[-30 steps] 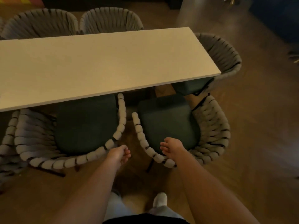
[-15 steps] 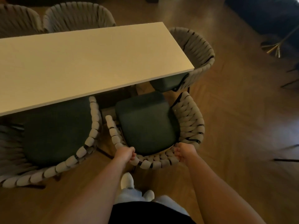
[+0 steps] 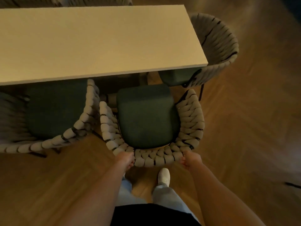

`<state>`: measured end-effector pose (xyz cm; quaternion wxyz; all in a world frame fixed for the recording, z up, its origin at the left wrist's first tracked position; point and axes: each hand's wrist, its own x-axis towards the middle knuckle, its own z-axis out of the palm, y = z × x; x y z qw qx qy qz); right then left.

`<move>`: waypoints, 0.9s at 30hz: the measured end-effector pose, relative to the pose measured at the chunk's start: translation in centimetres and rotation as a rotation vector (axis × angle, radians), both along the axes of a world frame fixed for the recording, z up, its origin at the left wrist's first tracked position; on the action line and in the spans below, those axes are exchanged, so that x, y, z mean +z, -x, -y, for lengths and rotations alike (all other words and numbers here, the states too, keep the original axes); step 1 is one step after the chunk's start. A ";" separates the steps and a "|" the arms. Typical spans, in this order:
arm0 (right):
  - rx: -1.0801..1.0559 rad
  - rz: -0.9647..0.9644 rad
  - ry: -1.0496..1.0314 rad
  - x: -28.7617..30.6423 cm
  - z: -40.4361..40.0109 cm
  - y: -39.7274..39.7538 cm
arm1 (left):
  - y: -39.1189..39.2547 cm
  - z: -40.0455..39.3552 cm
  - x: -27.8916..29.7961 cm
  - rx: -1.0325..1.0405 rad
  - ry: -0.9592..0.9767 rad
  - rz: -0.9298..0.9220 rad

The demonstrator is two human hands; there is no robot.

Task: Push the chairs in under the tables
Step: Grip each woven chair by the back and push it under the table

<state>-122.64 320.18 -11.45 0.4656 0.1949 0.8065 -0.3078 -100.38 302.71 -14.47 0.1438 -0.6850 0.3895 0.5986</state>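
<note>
Dim wooden flooring (image 3: 244, 144) runs under a long pale table (image 3: 97, 43), and every place below is given from that table. Fingers first: the left hand (image 3: 125, 159) has its fingers curled over the woven back rim of the near chair (image 3: 146, 118), and the right hand (image 3: 191, 160) grips the same rim further toward the table's right end, fingers wrapped and clamped on the weave. Both hands sit at the side of the chair farthest from the table, about level with each other, so neither is clearly nearer.

From the fingers the chair lies straight ahead, toward the table's long near edge. Its open front faces that edge, and its front-to-back axis runs roughly square to the table's length, perhaps turned a little. Only the front of the dark seat cushion reaches the edge; most of the seat stands clear of the tabletop, so I judge the push largely still to come.

Beside it, toward the table's left, a second woven chair (image 3: 53, 111) sits partly under. Another chair (image 3: 215, 49) stands at the table's right end. A white shoe (image 3: 164, 176) is planted just behind the gripped rim.
</note>
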 end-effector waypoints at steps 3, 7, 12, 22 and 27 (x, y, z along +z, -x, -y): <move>-0.014 0.020 -0.022 -0.4 -1.2 1.9 | 0.2 -2.2 -1.4 0.064 0.015 0.093; 0.074 0.045 -0.036 -1.5 -2.1 3.6 | 1.0 -5.0 -1.4 0.175 0.038 0.137; -0.017 0.105 0.045 -4.4 -1.2 4.7 | 2.0 -6.3 -2.8 0.535 -0.016 0.033; -0.289 0.188 0.107 -7.9 1.4 5.0 | 2.5 -3.8 -7.6 0.977 -0.096 -0.245; -0.303 0.171 0.124 -6.9 1.5 4.2 | 2.9 -4.0 -7.6 1.050 -0.048 -0.256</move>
